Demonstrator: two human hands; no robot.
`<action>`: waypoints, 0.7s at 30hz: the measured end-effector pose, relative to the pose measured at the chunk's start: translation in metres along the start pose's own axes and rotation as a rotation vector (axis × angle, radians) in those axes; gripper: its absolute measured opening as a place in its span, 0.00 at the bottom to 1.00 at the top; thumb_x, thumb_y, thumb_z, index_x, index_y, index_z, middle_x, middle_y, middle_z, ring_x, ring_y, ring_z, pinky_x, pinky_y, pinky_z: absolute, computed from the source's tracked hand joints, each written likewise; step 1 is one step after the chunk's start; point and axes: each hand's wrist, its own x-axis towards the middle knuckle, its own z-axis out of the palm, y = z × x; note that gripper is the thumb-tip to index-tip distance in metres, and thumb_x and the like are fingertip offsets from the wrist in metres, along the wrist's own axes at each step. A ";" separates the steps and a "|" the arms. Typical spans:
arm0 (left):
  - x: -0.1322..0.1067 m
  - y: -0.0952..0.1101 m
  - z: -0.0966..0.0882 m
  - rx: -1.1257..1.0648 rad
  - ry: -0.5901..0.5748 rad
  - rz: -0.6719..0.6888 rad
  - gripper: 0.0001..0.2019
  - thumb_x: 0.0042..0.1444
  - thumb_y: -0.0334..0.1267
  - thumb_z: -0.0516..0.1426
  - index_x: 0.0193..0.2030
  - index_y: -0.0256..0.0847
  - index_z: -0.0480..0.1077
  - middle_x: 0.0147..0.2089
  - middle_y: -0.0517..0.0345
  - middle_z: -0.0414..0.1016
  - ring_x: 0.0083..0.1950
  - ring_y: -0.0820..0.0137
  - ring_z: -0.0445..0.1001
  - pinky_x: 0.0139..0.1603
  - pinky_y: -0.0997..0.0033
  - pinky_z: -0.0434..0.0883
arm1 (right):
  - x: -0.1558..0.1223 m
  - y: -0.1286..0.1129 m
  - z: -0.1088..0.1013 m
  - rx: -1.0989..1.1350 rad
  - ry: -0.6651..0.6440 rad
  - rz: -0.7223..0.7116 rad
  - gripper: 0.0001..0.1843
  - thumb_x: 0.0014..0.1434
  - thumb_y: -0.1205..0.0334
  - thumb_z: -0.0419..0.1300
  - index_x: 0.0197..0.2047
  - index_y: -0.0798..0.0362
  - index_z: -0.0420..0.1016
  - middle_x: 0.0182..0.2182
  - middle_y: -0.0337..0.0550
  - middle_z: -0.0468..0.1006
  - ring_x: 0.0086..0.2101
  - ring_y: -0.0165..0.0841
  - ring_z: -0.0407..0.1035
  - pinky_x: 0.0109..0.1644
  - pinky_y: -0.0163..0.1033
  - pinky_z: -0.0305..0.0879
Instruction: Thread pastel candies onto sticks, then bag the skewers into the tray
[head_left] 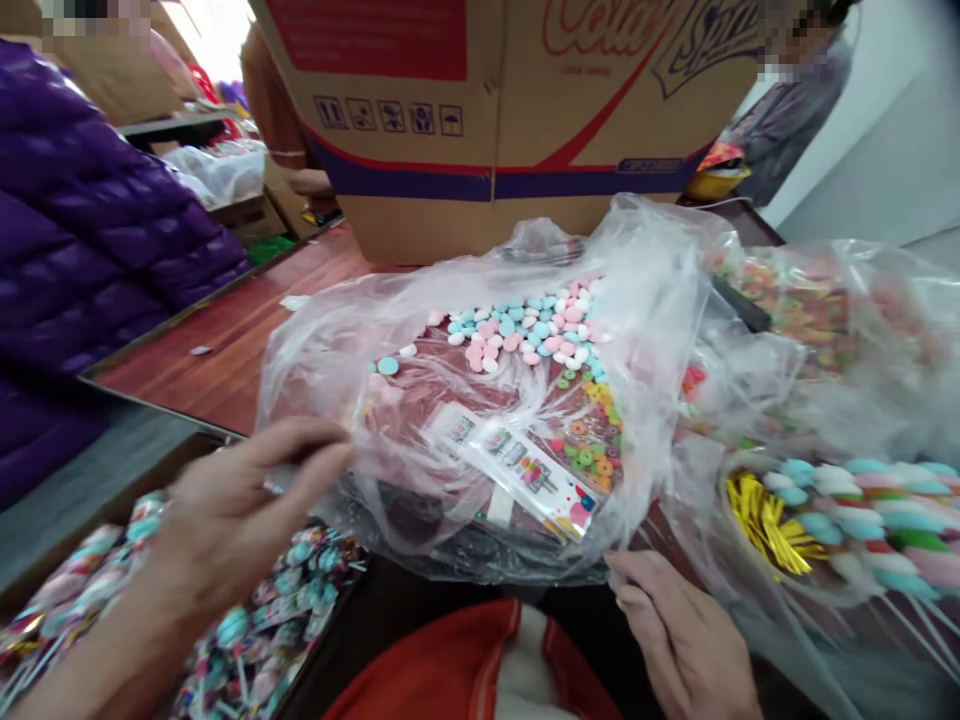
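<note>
A large clear plastic bag [645,300] lies open in front of me, with pastel pink, blue and white candies [525,325] and several ring-shaped colored candies [592,440] inside. A small printed packet [525,465] rests in it near the front. My left hand [240,520] pinches the bag's left edge with closed fingers. At the bag's lower front edge my right hand [675,630] touches the plastic, fingers curled.
A big cardboard box [510,120] stands behind the bag on the reddish wooden table [225,340]. Wrapped lollipops [255,640] lie at the lower left, more lollipops in plastic [862,510] at right. A person in a purple jacket [82,230] is at left, others behind.
</note>
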 end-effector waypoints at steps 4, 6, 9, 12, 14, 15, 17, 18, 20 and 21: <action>0.014 0.018 0.112 0.439 -0.381 0.531 0.09 0.61 0.43 0.59 0.35 0.41 0.75 0.35 0.53 0.77 0.38 0.61 0.73 0.43 0.64 0.69 | 0.007 -0.011 -0.003 -0.007 0.071 0.006 0.11 0.68 0.65 0.50 0.47 0.54 0.73 0.32 0.45 0.82 0.31 0.32 0.79 0.35 0.31 0.75; 0.020 0.011 0.145 0.629 -0.486 0.586 0.12 0.60 0.46 0.60 0.37 0.38 0.73 0.38 0.48 0.76 0.41 0.57 0.72 0.45 0.58 0.68 | 0.007 -0.015 -0.005 -0.016 0.099 0.023 0.11 0.68 0.65 0.50 0.46 0.54 0.73 0.31 0.45 0.81 0.30 0.32 0.78 0.34 0.32 0.74; 0.031 -0.004 0.168 0.791 -0.588 0.598 0.11 0.60 0.44 0.60 0.39 0.38 0.72 0.40 0.48 0.74 0.43 0.56 0.70 0.48 0.55 0.67 | 0.003 -0.015 -0.007 -0.015 0.100 0.058 0.11 0.68 0.66 0.50 0.46 0.54 0.73 0.30 0.44 0.81 0.29 0.32 0.77 0.33 0.32 0.73; 0.038 -0.012 0.173 0.810 -0.640 0.617 0.07 0.64 0.38 0.55 0.37 0.40 0.72 0.39 0.51 0.73 0.43 0.59 0.69 0.50 0.57 0.65 | -0.002 -0.013 -0.006 -0.016 0.102 0.079 0.11 0.68 0.66 0.50 0.46 0.54 0.73 0.30 0.43 0.81 0.29 0.31 0.77 0.33 0.33 0.73; 0.040 -0.012 0.174 0.809 -0.652 0.618 0.08 0.65 0.35 0.53 0.36 0.40 0.72 0.38 0.52 0.73 0.42 0.61 0.69 0.50 0.58 0.64 | -0.004 -0.011 -0.004 -0.020 0.116 0.074 0.10 0.68 0.67 0.50 0.46 0.54 0.73 0.30 0.44 0.81 0.29 0.32 0.77 0.34 0.34 0.73; 0.041 -0.012 0.175 0.809 -0.650 0.615 0.08 0.65 0.34 0.53 0.35 0.40 0.71 0.38 0.53 0.74 0.42 0.61 0.69 0.50 0.59 0.63 | -0.005 -0.011 -0.003 -0.017 0.122 0.070 0.10 0.68 0.67 0.51 0.46 0.55 0.73 0.31 0.45 0.81 0.30 0.32 0.77 0.34 0.34 0.73; 0.043 -0.011 0.175 0.803 -0.640 0.606 0.08 0.64 0.32 0.52 0.34 0.40 0.70 0.37 0.53 0.74 0.41 0.61 0.69 0.49 0.60 0.63 | -0.005 -0.011 0.000 0.001 0.131 0.063 0.10 0.67 0.68 0.51 0.47 0.55 0.73 0.31 0.45 0.80 0.31 0.33 0.77 0.34 0.34 0.72; 0.044 -0.011 0.175 0.795 -0.632 0.601 0.09 0.64 0.32 0.52 0.33 0.41 0.70 0.37 0.53 0.74 0.41 0.62 0.69 0.48 0.60 0.63 | -0.004 -0.011 0.001 0.017 0.135 0.071 0.10 0.67 0.69 0.52 0.47 0.55 0.73 0.31 0.46 0.80 0.31 0.33 0.76 0.35 0.34 0.72; 0.046 -0.009 0.172 0.769 -0.616 0.595 0.10 0.65 0.34 0.52 0.32 0.41 0.69 0.35 0.54 0.74 0.40 0.62 0.69 0.46 0.61 0.63 | -0.002 -0.012 0.003 0.060 0.153 0.140 0.10 0.67 0.69 0.51 0.47 0.54 0.73 0.32 0.45 0.79 0.32 0.32 0.76 0.35 0.33 0.71; 0.047 -0.007 0.171 0.755 -0.609 0.594 0.11 0.65 0.35 0.51 0.32 0.41 0.68 0.35 0.55 0.73 0.39 0.62 0.69 0.45 0.61 0.63 | 0.001 -0.013 0.004 0.091 0.172 0.205 0.10 0.67 0.68 0.51 0.46 0.54 0.73 0.32 0.44 0.79 0.32 0.32 0.75 0.35 0.33 0.71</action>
